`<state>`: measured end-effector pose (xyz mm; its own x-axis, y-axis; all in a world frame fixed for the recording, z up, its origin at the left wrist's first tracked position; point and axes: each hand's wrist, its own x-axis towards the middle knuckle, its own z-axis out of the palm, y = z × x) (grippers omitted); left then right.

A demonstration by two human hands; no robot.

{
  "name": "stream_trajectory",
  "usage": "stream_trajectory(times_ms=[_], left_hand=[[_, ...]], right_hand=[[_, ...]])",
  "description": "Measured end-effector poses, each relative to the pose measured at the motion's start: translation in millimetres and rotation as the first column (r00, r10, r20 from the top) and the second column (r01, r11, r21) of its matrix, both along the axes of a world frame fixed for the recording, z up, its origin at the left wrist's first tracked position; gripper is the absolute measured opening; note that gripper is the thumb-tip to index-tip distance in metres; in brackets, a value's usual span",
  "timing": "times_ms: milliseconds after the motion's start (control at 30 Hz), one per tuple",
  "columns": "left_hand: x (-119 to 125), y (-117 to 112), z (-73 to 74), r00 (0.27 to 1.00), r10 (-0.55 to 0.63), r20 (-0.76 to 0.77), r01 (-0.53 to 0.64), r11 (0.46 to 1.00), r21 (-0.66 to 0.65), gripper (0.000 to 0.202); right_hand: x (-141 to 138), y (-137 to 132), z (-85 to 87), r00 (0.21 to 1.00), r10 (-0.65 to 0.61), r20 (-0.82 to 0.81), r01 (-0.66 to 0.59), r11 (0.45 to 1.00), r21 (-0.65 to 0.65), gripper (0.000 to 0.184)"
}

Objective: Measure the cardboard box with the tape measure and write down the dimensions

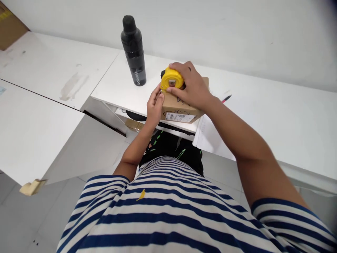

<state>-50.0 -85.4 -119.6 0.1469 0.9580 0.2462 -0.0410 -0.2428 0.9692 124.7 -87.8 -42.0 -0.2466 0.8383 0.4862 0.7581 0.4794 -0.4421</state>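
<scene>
A yellow tape measure [172, 79] with a black part at its far left side rests on top of a small brown cardboard box [168, 102]. My right hand [193, 86] is closed around the tape measure from the right, its thumb along the near side. At the box's left edge, my left hand [155, 107] has its thumb and fingers drawn together, fingertips close to the tape measure's mouth. Whether they pinch the tape's end or only the box edge cannot be told. A white printed label [180, 117] and dark handwriting mark the box.
A tall black bottle [133, 52] stands left of the box on the white table [276, 112]. Papers [210, 135] and a red-and-black pencil [226, 98] lie to the right. Another white table [34, 116] is at left, a larger carton [12, 26] in the far left corner. A wall rises behind.
</scene>
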Motion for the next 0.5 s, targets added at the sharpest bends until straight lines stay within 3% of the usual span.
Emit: stream_trajectory(times_ms=[267,500], left_hand=[[1,-2,-2.0,0.997,0.073,-0.010,-0.073,0.997,0.022,0.059],[-12,-2,9.1,0.994,0.084,-0.074,-0.081,0.996,0.041,0.050]], right_hand=[[6,0,6.7,0.998,0.056,-0.040,-0.056,0.998,-0.012,0.057],[13,-9,9.9,0.998,0.047,-0.049,-0.048,0.999,-0.023,0.053]])
